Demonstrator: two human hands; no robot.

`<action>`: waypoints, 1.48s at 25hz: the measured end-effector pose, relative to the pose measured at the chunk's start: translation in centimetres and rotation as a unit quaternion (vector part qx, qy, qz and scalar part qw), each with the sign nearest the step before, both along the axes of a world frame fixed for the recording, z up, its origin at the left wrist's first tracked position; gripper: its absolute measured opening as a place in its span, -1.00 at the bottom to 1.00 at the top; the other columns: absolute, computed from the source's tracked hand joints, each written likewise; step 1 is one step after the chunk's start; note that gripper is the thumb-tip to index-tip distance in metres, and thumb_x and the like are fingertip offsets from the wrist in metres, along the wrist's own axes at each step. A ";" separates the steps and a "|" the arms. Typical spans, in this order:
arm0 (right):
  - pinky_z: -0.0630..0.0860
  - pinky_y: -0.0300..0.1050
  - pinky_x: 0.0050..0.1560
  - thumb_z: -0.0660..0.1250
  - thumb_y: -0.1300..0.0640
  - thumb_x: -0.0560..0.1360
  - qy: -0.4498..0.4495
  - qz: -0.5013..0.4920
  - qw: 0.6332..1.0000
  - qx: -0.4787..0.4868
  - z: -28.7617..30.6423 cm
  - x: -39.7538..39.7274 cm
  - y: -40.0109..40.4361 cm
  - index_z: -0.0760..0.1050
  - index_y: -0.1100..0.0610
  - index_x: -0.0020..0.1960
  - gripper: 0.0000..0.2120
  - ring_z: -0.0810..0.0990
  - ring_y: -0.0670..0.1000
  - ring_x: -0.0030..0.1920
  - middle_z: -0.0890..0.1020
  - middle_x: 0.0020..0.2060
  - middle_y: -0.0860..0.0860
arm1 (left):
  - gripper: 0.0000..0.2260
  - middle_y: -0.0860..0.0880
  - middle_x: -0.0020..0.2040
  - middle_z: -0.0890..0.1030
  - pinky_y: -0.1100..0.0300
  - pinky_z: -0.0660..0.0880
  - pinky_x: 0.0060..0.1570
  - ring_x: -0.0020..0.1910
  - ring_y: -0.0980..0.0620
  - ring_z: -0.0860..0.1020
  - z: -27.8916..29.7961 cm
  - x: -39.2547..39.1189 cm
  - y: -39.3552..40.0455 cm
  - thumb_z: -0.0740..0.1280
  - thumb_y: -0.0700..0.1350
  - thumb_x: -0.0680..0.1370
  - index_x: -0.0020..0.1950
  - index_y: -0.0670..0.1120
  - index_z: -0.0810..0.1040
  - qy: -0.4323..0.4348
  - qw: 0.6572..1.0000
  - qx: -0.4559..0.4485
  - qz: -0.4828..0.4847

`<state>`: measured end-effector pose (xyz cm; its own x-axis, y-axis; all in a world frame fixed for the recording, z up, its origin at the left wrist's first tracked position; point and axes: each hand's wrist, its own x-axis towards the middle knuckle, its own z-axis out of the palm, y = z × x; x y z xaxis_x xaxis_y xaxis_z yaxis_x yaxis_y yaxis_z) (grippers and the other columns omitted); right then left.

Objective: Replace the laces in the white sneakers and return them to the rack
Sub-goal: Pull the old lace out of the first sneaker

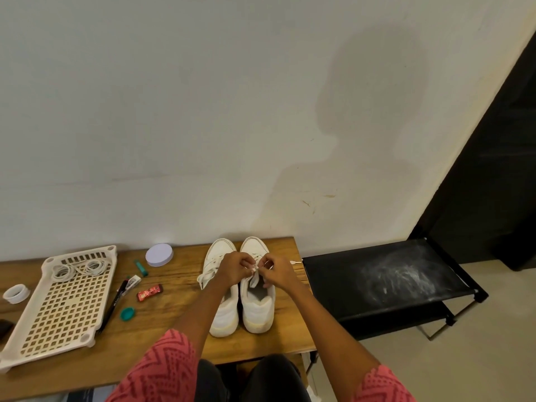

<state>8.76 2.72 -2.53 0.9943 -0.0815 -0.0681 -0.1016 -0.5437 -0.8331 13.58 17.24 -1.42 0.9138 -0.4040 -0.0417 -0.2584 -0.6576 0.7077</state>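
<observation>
Two white sneakers stand side by side on the wooden table (179,338), toes toward the wall: the left sneaker (222,311) and the right sneaker (258,306). Over the right sneaker's eyelets, my left hand (235,266) and my right hand (275,271) each pinch the white lace (254,275). A loose lace end (294,262) lies to the right of the shoe. The left sneaker's lace (204,275) trails off its left side. Spare white laces (78,269) lie coiled in a cream perforated tray (61,311).
A black shoe rack (383,282) stands right of the table, its top dusty. On the table lie a lilac round lid (159,254), a teal cap (127,313), a red wrapper (149,292), a black pen (113,306) and a white tape roll (16,293).
</observation>
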 end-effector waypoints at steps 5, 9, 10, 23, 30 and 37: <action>0.50 -0.19 -0.12 0.39 0.21 0.47 -0.004 0.076 0.988 -0.136 0.1 1.0 0.0 0.55 0.28 -0.04 -0.86 0.51 -0.02 -0.21 0.62 -0.11 0.19 | -0.79 -0.17 -0.07 0.67 0.32 0.49 -0.08 -0.14 0.01 0.60 0.4 -0.7 -0.9 0.44 -0.30 0.39 0.02 -0.24 0.64 -0.008 0.999 0.030 0.009; 0.52 -0.31 -0.19 0.36 0.30 0.47 -0.025 0.063 0.993 -0.101 -0.8 0.0 -0.3 0.57 0.26 -0.11 -0.97 0.55 -0.04 -0.28 0.64 -0.15 0.20 | -0.82 -0.16 -0.09 0.67 0.24 0.51 -0.04 -0.16 0.01 0.59 0.1 -1.1 -0.9 0.43 -0.30 0.40 -0.01 -0.22 0.64 -0.001 0.999 0.027 0.023; 0.54 -0.34 -0.23 0.35 0.33 0.47 -0.027 0.048 0.997 -0.053 -0.9 -0.4 -0.7 0.55 0.23 -0.16 -0.94 0.56 -0.06 -0.33 0.63 -0.20 0.19 | -0.84 -0.16 -0.10 0.67 0.28 0.49 -0.08 -0.18 0.03 0.58 0.0 -1.2 -0.8 0.42 -0.31 0.40 -0.03 -0.22 0.64 -0.001 0.999 0.021 0.025; 0.48 -0.23 -0.31 0.35 0.20 0.49 0.079 -0.216 0.958 0.170 -0.6 0.9 0.9 0.52 0.15 -0.29 -0.82 0.48 -0.07 -0.32 0.54 -0.33 0.01 | -0.86 -0.15 -0.15 0.66 0.44 0.40 -0.24 -0.28 0.10 0.53 -1.0 -1.1 -0.8 0.43 -0.32 0.39 -0.07 -0.24 0.62 0.002 0.999 -0.006 0.050; 0.48 -0.27 -0.37 0.32 0.21 0.53 -0.031 -0.414 0.855 0.312 3.1 1.4 -6.1 0.56 0.25 -0.03 -0.89 0.49 -0.05 -0.36 0.55 -0.29 0.08 | -0.83 -0.15 -0.11 0.67 0.45 0.40 -0.24 -0.23 0.08 0.54 -1.5 -1.0 -0.9 0.45 -0.27 0.41 -0.02 -0.23 0.62 0.012 0.998 -0.009 0.059; 0.55 -0.20 -0.37 0.25 0.32 0.53 0.088 -0.255 0.939 0.212 1.2 0.9 -2.8 0.41 0.14 0.17 -0.76 0.59 0.04 -0.15 0.55 -0.02 0.10 | -0.95 -0.05 -0.08 0.64 0.20 0.42 -0.10 -0.12 0.05 0.53 -0.6 -0.8 -1.4 0.37 -0.10 0.49 -0.14 -0.03 0.52 0.029 0.997 0.057 0.035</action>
<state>9.66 -0.04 -1.30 0.8039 -0.4718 -0.3622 -0.4157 -0.0101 -0.9094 12.75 15.88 -2.00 0.9344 -0.3283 -0.1378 -0.1691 -0.7498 0.6397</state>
